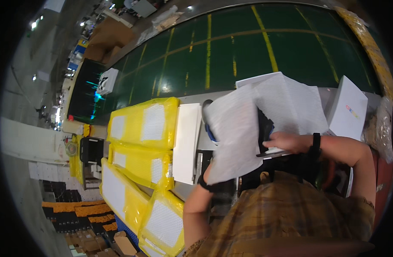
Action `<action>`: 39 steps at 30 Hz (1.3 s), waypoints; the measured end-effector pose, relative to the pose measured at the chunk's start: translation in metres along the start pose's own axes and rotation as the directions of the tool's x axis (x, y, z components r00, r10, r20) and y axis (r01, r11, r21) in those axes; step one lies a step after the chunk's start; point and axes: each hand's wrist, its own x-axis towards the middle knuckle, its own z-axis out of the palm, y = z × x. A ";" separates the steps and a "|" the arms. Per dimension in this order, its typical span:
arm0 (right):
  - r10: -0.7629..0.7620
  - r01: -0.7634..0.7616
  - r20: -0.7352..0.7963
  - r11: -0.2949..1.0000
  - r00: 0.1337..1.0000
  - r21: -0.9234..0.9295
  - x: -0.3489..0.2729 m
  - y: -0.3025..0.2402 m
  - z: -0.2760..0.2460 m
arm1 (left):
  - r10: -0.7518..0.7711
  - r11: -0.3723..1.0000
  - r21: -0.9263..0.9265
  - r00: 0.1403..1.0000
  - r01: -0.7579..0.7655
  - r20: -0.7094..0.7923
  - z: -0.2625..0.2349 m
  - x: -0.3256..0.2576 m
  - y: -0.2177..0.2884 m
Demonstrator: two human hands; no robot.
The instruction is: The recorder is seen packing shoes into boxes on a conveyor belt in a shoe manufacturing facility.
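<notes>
In front of my body, my right hand [287, 142] is closed on the edge of a dark, flat item [264, 128] whose kind I cannot make out. A white, soft wrapping sheet [235, 124] drapes over this item's left part, blurred by motion. My left hand [207, 174] is at the sheet's lower left edge, with its fingers hidden behind it. A second white wrapping sheet [291, 103] lies spread just beyond my hands. To its right, a white box [348, 109] with a small coloured print stands tilted.
Yellow plastic-wrapped packs [143, 122] with white padding lie at the left, beside white flat boxes [187, 143]. Beyond runs a long green surface [231, 51] with yellow lines, a white box [107, 81] at its left end. Clear plastic wrap [384, 128] lies at the right edge.
</notes>
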 end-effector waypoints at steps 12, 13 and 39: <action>-0.972 0.548 -0.020 0.149 0.234 -0.823 -0.099 -0.038 0.030 | -0.694 0.447 0.841 0.476 -0.304 0.541 0.086 0.094 -0.056; -0.972 0.541 -0.034 0.157 0.232 -0.826 -0.090 -0.032 0.018 | -0.690 0.450 0.835 0.470 -0.317 0.550 0.083 0.097 -0.053; -0.622 0.019 0.038 -0.038 0.782 -0.999 -0.056 -0.008 0.006 | -0.108 0.544 0.836 0.994 0.071 -0.015 -0.092 0.001 0.042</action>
